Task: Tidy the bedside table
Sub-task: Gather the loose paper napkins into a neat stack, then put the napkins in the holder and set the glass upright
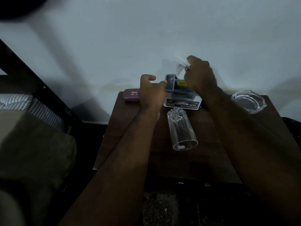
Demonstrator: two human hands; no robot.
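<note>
Nearest the camera, two bare forearms reach forward over a dark wooden table (187, 163) that stands against a pale wall (146, 38). On the middle of the table a clear drinking glass (181, 129) lies on its side, its open mouth toward the near edge and its thick base pointing at the far end. Just beyond the base sits a white box (182, 104) printed with the word OPEL, and on top of it a grey plastic organiser (176, 86) with several open compartments and a yellow label inside one. The left hand (152, 93) holds the organiser's left wall, thumb raised and fingers (163, 82) curled against the rim. The right hand (200, 75) is above the organiser's far right corner, its fingers pinched shut on a crumpled white paper (180, 65), which is blurred and sits just above the compartments. Left of the left hand, partly hidden by it, a purple case (130, 94) lies at the table's far left corner. A clear glass ashtray (248, 101) rests at the far right corner, well apart from both hands. Off to the left, striped bedding (32, 106) lies beside a dark bed frame (24, 70).
</note>
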